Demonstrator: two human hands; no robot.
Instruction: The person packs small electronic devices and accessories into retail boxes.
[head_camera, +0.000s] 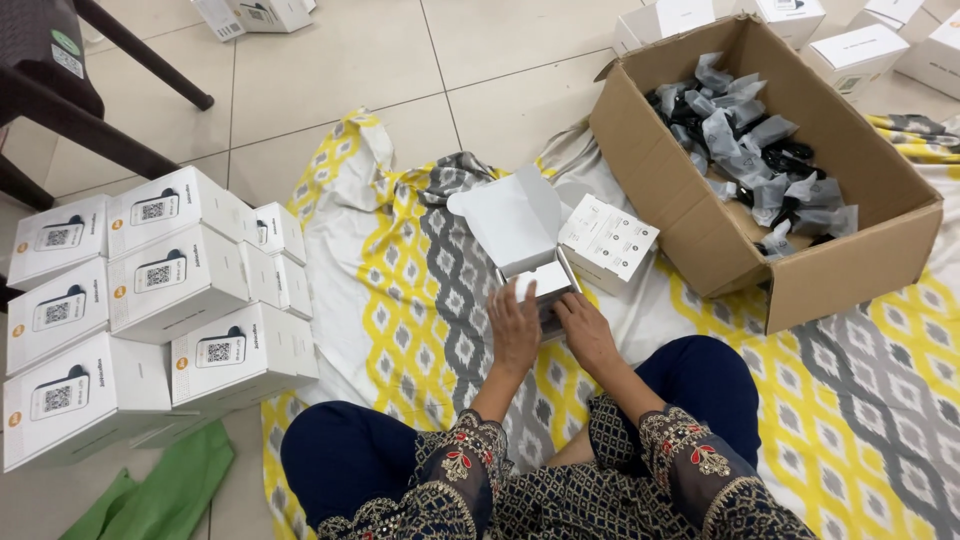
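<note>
Item: small open box (540, 275), on patterned sheet (400, 280) before the knees, lid up.
Left hand (514, 328): flat on its front edge, fingers spread, no grip closed.
Right hand (585, 330): pressing the near corner; grip cannot be told.
Risk: uneven pressing could buckle the flap or nudge the neighbouring closed box (608, 242).

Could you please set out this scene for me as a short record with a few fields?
Setting: tiled floor, patterned cloth spread on it
Left hand: on the open white box
Right hand: on the same box, at its near edge
Beside it: closed white box
Right side: cardboard carton of bagged black items
Left side: stacked white boxes
</note>
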